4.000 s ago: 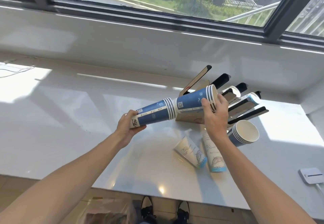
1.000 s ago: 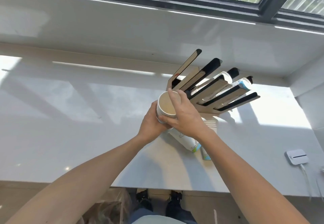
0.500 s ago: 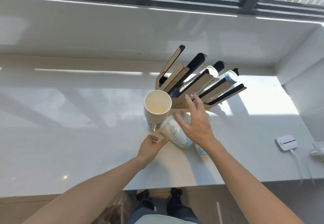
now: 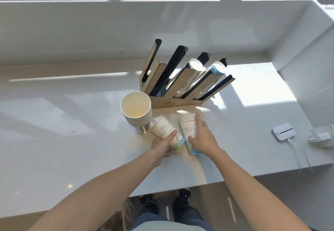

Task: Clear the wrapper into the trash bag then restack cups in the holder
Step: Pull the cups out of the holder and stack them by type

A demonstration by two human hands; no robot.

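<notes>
I see the left hand [image 4: 161,146] touching one lying white cup [image 4: 165,131], and the right hand [image 4: 202,137] lies on a lying cup stack [image 4: 188,128] just beside it. A tall upright stack [image 4: 136,111] stands in front of the wooden holder [image 4: 180,79] on the white counter [image 4: 54,131].

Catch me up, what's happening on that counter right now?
A person is sorting paper cups. The left hand grips one small white cup stack lying on the counter; the right hand rests on another. A tall stack stands upright beside the wooden holder, which already has cups in two slots.
</notes>
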